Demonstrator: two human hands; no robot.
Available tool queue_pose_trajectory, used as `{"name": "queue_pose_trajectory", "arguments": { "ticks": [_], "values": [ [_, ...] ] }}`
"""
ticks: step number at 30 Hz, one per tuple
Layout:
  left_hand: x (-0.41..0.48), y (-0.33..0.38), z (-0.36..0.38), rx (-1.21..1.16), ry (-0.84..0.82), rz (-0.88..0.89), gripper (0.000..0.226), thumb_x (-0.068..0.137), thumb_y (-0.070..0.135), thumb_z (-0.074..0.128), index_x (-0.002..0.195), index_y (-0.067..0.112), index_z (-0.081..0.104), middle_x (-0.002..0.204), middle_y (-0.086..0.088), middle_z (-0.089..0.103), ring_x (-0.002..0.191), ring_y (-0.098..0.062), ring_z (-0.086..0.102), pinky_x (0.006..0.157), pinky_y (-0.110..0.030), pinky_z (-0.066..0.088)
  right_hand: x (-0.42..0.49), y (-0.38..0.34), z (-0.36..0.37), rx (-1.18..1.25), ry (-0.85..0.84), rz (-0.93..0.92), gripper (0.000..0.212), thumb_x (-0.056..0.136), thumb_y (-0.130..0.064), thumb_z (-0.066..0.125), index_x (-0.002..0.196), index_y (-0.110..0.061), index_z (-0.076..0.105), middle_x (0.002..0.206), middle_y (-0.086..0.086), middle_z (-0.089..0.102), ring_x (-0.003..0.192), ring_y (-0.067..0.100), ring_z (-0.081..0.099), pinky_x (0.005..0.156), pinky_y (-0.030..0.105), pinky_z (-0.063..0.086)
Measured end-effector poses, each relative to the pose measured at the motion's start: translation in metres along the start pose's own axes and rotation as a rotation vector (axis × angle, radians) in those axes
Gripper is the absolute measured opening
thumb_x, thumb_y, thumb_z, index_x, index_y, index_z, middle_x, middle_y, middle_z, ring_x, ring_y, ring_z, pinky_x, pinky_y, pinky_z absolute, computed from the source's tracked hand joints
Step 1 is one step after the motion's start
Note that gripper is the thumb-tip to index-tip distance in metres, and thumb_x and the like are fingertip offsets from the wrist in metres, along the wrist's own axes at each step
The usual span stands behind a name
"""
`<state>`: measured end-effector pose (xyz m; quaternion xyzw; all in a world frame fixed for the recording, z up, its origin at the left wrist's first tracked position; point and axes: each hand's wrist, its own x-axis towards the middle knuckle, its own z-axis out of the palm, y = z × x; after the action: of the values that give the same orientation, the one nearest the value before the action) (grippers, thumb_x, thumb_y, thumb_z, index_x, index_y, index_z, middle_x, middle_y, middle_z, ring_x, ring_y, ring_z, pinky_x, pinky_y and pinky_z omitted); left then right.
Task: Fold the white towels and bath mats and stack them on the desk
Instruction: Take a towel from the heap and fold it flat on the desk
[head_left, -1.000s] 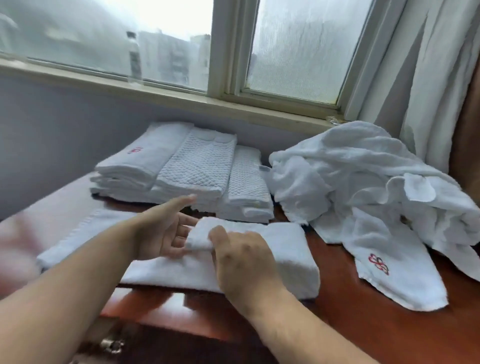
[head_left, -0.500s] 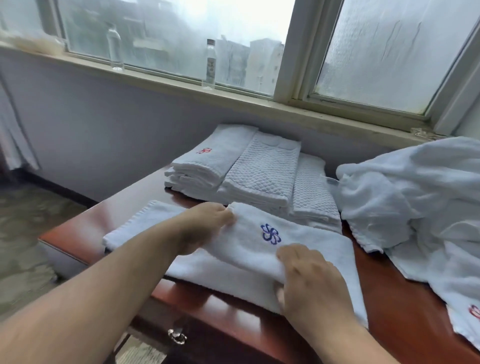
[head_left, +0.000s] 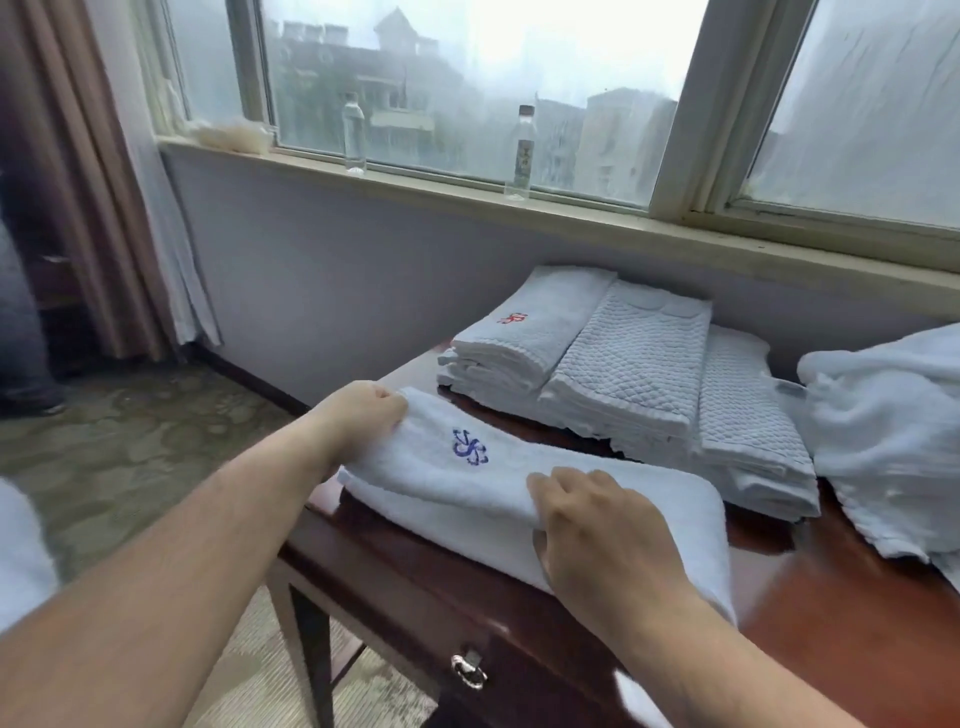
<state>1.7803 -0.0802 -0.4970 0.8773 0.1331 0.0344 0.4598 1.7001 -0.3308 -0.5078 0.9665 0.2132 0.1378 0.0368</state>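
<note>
A white towel with a blue emblem (head_left: 498, 478) lies folded lengthwise at the front left of the dark wooden desk (head_left: 841, 613). My left hand (head_left: 363, 410) grips its far left end, fingers curled round the edge. My right hand (head_left: 597, 525) holds the folded near edge at the middle, fingers curled over it. Behind it stand stacks of folded white towels (head_left: 524, 338) with a red emblem and quilted bath mats (head_left: 634, 358). A heap of unfolded white towels (head_left: 893, 426) lies at the right.
Two clear bottles (head_left: 521, 150) stand on the window sill behind the desk. The desk's left edge is just left of the towel, with carpet floor below. A drawer handle (head_left: 468, 670) shows on the desk front. Curtains hang at far left.
The towel's upper layer has been drawn leftward over the lower one, so the fold now covers the left end. My left hand moved left with it; the view swung left.
</note>
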Motion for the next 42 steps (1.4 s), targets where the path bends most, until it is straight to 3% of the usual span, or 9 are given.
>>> {"name": "queue_pose_trajectory", "arguments": {
  "ticks": [10,15,18,21,24,32,34,38,42],
  "values": [
    [0.009,-0.027,0.003,0.207,0.113,0.009,0.022,0.1,0.037,0.05,0.102,0.019,0.062,0.098,0.002,0.068,0.097,-0.023,0.06,0.088,-0.036,0.048,0.006,-0.01,0.009,0.128,-0.136,-0.075,0.026,0.098,-0.045,0.037,0.108,-0.026,0.051,0.11,-0.002,0.054,0.106,0.025,0.051,0.085,0.038,0.042],
    [0.0,-0.022,0.016,0.372,0.258,0.224,0.039,0.091,0.024,0.053,0.129,0.031,0.057,0.124,0.005,0.059,0.12,-0.022,0.045,0.103,-0.044,0.041,0.011,0.014,-0.004,0.43,-0.171,0.057,0.039,0.1,-0.056,0.035,0.086,-0.031,0.061,0.102,-0.013,0.062,0.102,0.011,0.054,0.086,0.031,0.045],
    [-0.009,-0.006,0.037,0.322,0.169,0.463,0.038,0.094,0.021,0.052,0.127,0.037,0.061,0.132,0.012,0.056,0.126,-0.015,0.039,0.109,-0.039,0.035,0.017,0.036,-0.003,0.348,-0.003,0.19,0.035,0.1,-0.045,0.035,0.102,-0.032,0.068,0.113,-0.017,0.065,0.111,0.006,0.056,0.073,0.011,0.033],
    [-0.017,0.006,0.068,0.297,0.014,0.613,0.038,0.1,0.031,0.049,0.137,0.038,0.055,0.146,0.011,0.048,0.137,-0.012,0.034,0.116,-0.033,0.026,0.012,0.049,0.018,0.258,-0.053,0.292,0.039,0.099,-0.048,0.034,0.122,-0.034,0.061,0.127,-0.014,0.058,0.123,0.014,0.051,0.089,0.03,0.036],
    [-0.024,0.007,0.109,0.644,-0.198,0.592,0.059,0.099,0.061,0.027,0.154,0.041,0.028,0.167,0.003,0.019,0.153,-0.017,0.013,0.124,-0.041,0.009,0.001,0.067,0.044,0.261,-0.14,0.352,0.048,0.098,-0.056,0.033,0.139,-0.036,0.049,0.144,-0.013,0.049,0.133,0.013,0.041,0.11,0.035,0.024],
    [-0.028,0.01,0.125,0.781,-0.25,0.555,0.08,0.084,0.075,0.004,0.156,0.042,0.012,0.169,0.005,0.006,0.154,-0.015,0.002,0.124,-0.045,0.002,-0.019,0.087,0.05,0.472,0.028,0.577,0.05,0.096,-0.048,0.048,0.144,-0.035,0.048,0.153,-0.006,0.041,0.141,0.019,0.03,0.116,0.04,0.022],
    [-0.034,0.008,0.127,0.778,-0.25,0.547,0.086,0.078,0.077,-0.001,0.157,0.043,0.012,0.169,0.006,0.006,0.154,-0.015,0.002,0.124,-0.044,0.002,-0.031,0.092,0.046,0.659,0.035,0.789,0.068,0.092,-0.048,0.058,0.153,-0.028,0.036,0.158,0.003,0.031,0.144,0.026,0.026,0.115,0.042,0.025],
    [-0.042,0.01,0.13,0.786,-0.231,0.537,0.082,0.083,0.075,0.003,0.157,0.041,0.01,0.169,0.006,0.005,0.155,-0.014,0.002,0.124,-0.045,0.003,-0.054,0.103,0.026,1.491,0.219,1.06,0.069,0.086,-0.039,0.073,0.143,-0.007,0.05,0.123,0.006,0.065,0.11,0.025,0.064,0.092,0.037,0.047],
    [-0.058,0.011,0.138,0.758,-0.22,0.537,0.085,0.08,0.076,0.001,0.157,0.041,0.013,0.169,0.007,0.007,0.154,-0.014,0.003,0.124,-0.044,0.002,-0.084,0.09,0.022,2.208,0.105,0.774,0.059,0.096,-0.047,0.063,0.133,-0.001,0.061,0.13,0.02,0.066,0.121,0.033,0.064,0.11,0.048,0.041]
  ]
}}
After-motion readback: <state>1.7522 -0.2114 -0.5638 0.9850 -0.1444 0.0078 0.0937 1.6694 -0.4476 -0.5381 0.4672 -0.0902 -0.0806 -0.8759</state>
